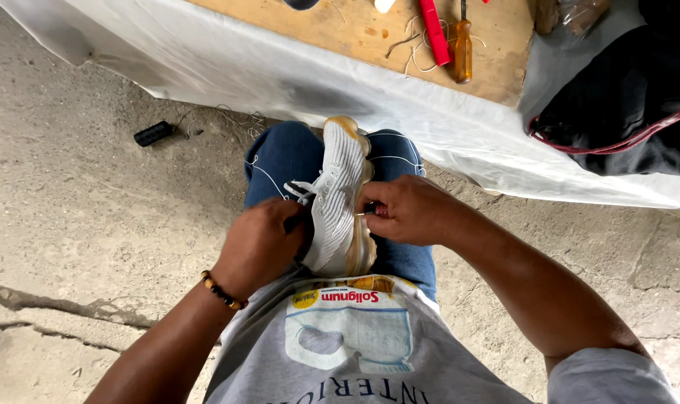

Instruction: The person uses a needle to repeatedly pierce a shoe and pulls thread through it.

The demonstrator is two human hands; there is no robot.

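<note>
A white knitted sneaker (pixel 338 196) with a tan sole lies clamped between my knees in blue jeans (pixel 282 158), toe pointing away from me. My left hand (pixel 259 245) grips the shoe's upper and heel from the left side. My right hand (pixel 401 209) pinches a thin needle-like tool with a dark handle against the sole edge on the shoe's right side. White thread runs over my jeans near the laces.
A wooden bench top (pixel 355 26) covered at its edge by a white plastic sheet (pixel 430 112) stands ahead, bearing a screwdriver (pixel 463 46), a red tool (pixel 434 30) and loose thread. A black bag (pixel 624 105) hangs at the right. A small black object (pixel 154 133) lies on the concrete floor.
</note>
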